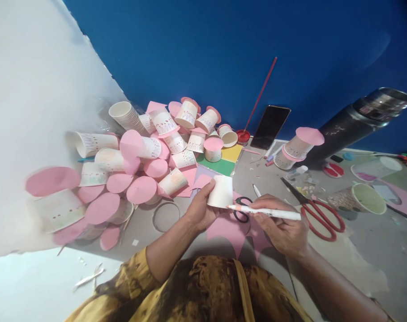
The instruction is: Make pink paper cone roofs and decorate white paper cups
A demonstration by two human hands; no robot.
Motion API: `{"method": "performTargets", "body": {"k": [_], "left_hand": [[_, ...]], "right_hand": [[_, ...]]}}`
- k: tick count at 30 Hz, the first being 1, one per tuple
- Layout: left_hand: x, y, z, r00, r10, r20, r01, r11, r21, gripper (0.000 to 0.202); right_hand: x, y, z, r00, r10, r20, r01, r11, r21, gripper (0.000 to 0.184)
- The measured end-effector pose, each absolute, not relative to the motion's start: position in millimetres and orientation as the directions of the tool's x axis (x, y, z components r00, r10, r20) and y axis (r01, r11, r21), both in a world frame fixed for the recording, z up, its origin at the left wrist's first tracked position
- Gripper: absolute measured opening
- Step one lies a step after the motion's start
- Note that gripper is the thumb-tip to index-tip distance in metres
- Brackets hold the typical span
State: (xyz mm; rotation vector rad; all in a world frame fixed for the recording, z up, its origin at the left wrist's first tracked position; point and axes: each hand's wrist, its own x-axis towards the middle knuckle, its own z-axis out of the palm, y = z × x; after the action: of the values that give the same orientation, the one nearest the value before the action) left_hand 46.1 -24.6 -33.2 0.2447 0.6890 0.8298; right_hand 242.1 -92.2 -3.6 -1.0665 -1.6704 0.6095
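My left hand [203, 208] is closed around a plain white paper cup [220, 191], with the thumb along its side. In my right hand [285, 228] is a white marker [273, 212] with a peach-coloured end, gripped like a pen. The marker's tip is at the cup's lower edge; whether it touches cannot be made out. Under my hands lie pink paper pieces [225, 232] with curved cut edges and a small pair of black-handled scissors [242, 214]. Another white marker [256, 190] shows just behind my right hand.
Decorated cups with pink paper discs [141, 190] are heaped at left. Red-handled scissors [324, 219] lie to the right, near a patterned cup [344, 197]. A black flask [344, 125] and a phone [271, 126] lean at the blue wall, beside a red paint pot [243, 136].
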Motion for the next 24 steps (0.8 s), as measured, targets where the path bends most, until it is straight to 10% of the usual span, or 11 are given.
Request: {"method": "performTargets", "body": {"k": [24], "left_hand": [[47.5,-27.2,-26.9,0.436,0.749,-0.499,-0.601,0.655,0.458,0.033]], "right_hand": [[237.6,-90.2,-0.1,-0.136,0.824,0.55,0.287,0.564,-0.774,0.022]]}}
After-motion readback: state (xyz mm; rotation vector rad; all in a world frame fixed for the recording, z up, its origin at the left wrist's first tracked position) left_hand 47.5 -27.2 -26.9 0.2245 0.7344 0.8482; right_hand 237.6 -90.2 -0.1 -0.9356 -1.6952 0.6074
